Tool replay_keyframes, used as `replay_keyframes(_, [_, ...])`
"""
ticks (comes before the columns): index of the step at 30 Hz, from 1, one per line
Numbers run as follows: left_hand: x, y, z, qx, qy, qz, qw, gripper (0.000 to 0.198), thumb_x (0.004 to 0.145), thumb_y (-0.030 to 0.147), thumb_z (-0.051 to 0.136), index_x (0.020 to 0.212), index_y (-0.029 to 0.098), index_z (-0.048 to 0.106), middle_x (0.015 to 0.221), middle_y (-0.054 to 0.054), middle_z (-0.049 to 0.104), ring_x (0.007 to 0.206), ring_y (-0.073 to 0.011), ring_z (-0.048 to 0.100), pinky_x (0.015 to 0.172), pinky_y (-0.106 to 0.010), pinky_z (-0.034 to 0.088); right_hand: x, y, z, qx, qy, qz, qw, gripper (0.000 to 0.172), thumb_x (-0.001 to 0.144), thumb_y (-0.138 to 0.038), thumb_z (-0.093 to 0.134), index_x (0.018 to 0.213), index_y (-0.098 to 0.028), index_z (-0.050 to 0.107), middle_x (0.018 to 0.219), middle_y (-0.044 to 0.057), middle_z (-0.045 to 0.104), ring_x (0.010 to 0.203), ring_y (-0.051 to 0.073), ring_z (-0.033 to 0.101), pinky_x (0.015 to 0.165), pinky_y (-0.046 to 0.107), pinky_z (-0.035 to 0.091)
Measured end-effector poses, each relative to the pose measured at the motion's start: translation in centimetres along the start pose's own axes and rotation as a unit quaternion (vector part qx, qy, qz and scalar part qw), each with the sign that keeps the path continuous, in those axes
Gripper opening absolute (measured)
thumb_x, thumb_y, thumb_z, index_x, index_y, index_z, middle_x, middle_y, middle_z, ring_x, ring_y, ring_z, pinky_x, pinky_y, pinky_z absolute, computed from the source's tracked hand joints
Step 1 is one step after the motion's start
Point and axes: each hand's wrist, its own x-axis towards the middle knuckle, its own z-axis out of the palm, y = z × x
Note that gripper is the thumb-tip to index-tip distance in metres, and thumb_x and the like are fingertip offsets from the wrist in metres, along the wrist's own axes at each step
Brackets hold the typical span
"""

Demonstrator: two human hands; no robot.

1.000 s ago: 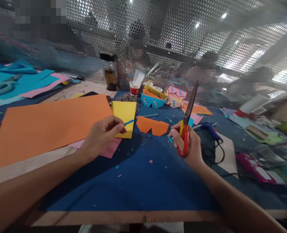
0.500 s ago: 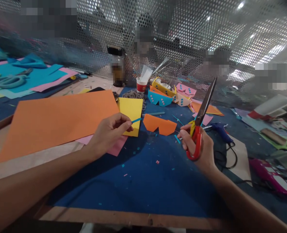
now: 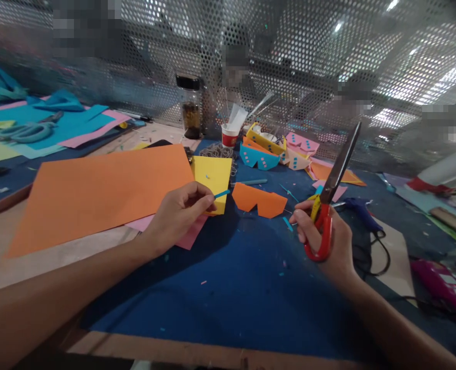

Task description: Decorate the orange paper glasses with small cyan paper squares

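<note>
My left hand (image 3: 177, 216) pinching a thin blue paper strip (image 3: 222, 193) over the yellow sheet (image 3: 212, 174); my right hand (image 3: 324, 236) fingers curled through red-handled scissors (image 3: 328, 205), blades closed, pointing up

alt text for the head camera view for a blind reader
The person's left hand pinches a thin blue paper strip while the right hand holds red-handled scissors, blades up, above a dark blue table mat. A large orange paper sheet, a yellow paper piece and an orange mask-shaped cut-out lie beyond.
</note>
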Motion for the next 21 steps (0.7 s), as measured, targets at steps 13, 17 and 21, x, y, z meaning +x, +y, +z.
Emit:
replay_keyframes(13, [0.4, -1.2, -0.4, 0.025, -0.013, 0.004, 1.0, 0.025, 0.089, 0.048, 0.066, 0.086, 0.023, 0.069, 0.083, -0.003, 0.075, 0.081, -0.0216, 0.072, 0.075, -0.032, 0.057, -0.1, 0.3, 0.8, 0.025, -0.013, 0.023, 0.999, 0.023, 0.095, -0.043, 0.066, 0.1, -0.022, 0.06, 0.078, -0.001, 0.067, 0.051, 0.009, 0.052, 0.048, 0.022, 0.044])
replay_keyframes(17, [0.3, -1.0, -0.1, 0.01, -0.037, 0.019, 0.999, 0.025, 0.089, 0.048, 0.066, 0.08, 0.024, 0.07, 0.078, -0.003, 0.074, 0.075, -0.0208, 0.069, 0.071, -0.032, 0.055, -0.2, 0.6, 1.0, 0.049, -0.048, 0.049, 0.996, 0.026, 0.093, -0.046, 0.068, 0.099, -0.023, 0.059, 0.081, -0.001, 0.066, 0.052, 0.009, 0.052, 0.048, 0.023, 0.043])
replay_keyframes(21, [-0.1, -0.3, 0.3, -0.02, -0.077, 0.026, 0.996, 0.027, 0.087, 0.047, 0.068, 0.074, 0.024, 0.069, 0.07, -0.003, 0.071, 0.069, -0.0204, 0.066, 0.067, -0.032, 0.053, -0.3, -0.3, 1.3, 0.047, -0.101, 0.056, 0.992, 0.027, 0.088, -0.043, 0.075, 0.091, -0.022, 0.058, 0.074, -0.004, 0.058, 0.057, 0.011, 0.053, 0.051, 0.022, 0.043])
